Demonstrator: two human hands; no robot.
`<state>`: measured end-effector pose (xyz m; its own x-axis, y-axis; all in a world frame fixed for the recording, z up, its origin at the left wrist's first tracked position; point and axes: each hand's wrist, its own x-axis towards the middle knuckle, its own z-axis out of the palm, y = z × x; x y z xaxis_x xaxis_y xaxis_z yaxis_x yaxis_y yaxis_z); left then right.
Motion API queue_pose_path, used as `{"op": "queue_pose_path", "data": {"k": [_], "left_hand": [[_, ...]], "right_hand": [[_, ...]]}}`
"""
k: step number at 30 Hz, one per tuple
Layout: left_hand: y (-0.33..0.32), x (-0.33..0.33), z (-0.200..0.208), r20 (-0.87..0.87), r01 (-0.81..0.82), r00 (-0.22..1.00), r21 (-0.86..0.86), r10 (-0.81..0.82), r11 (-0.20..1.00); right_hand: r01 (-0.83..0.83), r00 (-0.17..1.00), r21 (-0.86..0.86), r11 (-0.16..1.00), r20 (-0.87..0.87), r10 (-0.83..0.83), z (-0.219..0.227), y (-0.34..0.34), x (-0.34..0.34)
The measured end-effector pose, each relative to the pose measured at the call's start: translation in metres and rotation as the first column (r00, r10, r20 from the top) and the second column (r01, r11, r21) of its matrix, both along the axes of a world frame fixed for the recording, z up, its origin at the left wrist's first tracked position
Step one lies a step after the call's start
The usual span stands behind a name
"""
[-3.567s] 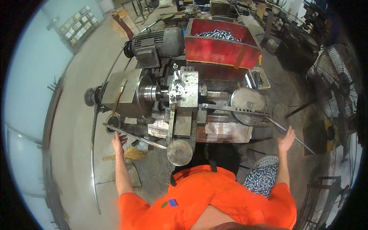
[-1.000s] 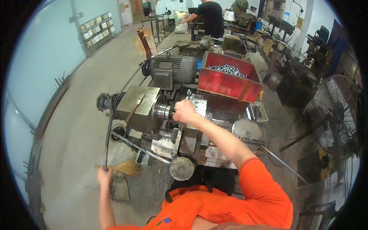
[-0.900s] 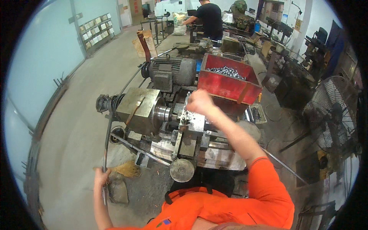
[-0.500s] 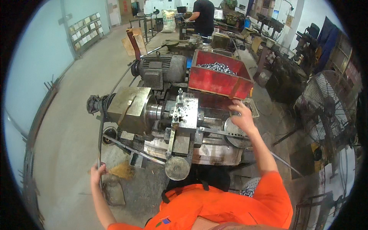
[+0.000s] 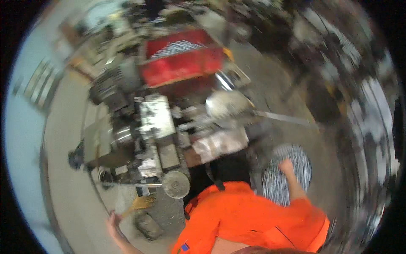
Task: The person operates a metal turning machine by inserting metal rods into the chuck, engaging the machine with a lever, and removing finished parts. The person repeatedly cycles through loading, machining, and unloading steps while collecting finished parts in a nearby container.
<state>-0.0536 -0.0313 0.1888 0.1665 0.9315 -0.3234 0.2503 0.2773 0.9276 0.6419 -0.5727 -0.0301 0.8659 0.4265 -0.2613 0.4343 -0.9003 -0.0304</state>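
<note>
Motion smears the whole view. My left hand is at the lower left, closed around the end of a thin long rod that runs up toward the machine. My right hand is over a round basket full of small shiny metal pieces at the lower right; its fingers are too blurred to read. In front of me stands a lathe-like machine with a boxy headstock, a bright metal block and a round disc at its near end.
Behind the machine sits a red bin with many small metal pieces inside. A round metal plate and a long bar stick out to the right. A yellow brush and a dustpan-like tray lie on the floor.
The view has swung to the right and down. My right hand has left the spot beside the red bin and come down to the round basket. My left hand stays by the rod.
</note>
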Motion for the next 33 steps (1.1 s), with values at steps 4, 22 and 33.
{"op": "queue_pose_path", "data": {"k": [4, 22, 33], "left_hand": [[-0.012, -0.028, 0.002, -0.031, -0.028, 0.999, -0.044, 0.027, 0.999], [-0.004, -0.022, -0.007, -0.061, -0.055, 0.997, -0.057, 0.052, 0.997], [-0.033, -0.021, -0.017, 0.063, -0.198, 0.978, -0.023, 0.199, 0.980]], "right_hand": [[0.269, 0.949, 0.003, 0.963, -0.169, -0.265, 0.056, 0.062, -0.014], [0.144, 0.990, 0.246, 0.959, -0.038, -0.139, 0.040, 0.038, 0.020], [0.165, 0.965, 0.274, 0.947, 0.155, -0.213, 0.002, 0.092, 0.017]]}}
